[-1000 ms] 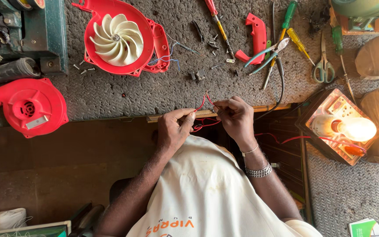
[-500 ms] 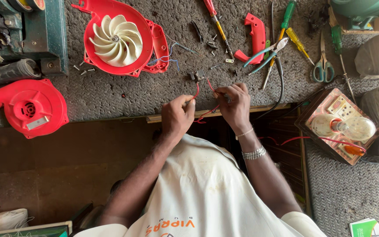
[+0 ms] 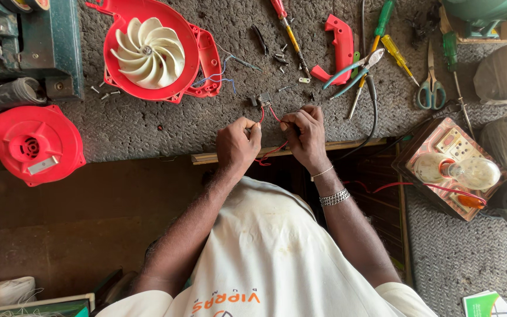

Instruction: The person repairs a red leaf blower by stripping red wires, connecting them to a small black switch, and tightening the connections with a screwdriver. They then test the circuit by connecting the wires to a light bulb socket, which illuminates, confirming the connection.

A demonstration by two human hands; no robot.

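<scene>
A: Head view: where are the hands?
B: Centre of the frame, at the bench (image 3: 148, 126) edge. Left hand (image 3: 237, 144) and right hand (image 3: 304, 136) each pinch red wires (image 3: 271, 149) with fingers pressed together, just below a small black switch (image 3: 259, 100).
A: Any packages?
B: A green-and-white booklet (image 3: 487, 303), lower right corner.

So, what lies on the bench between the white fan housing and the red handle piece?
In the head view, between the fan housing and the red handle lie thin wires, small black pliers, loose screws and a red-handled screwdriver.
</scene>
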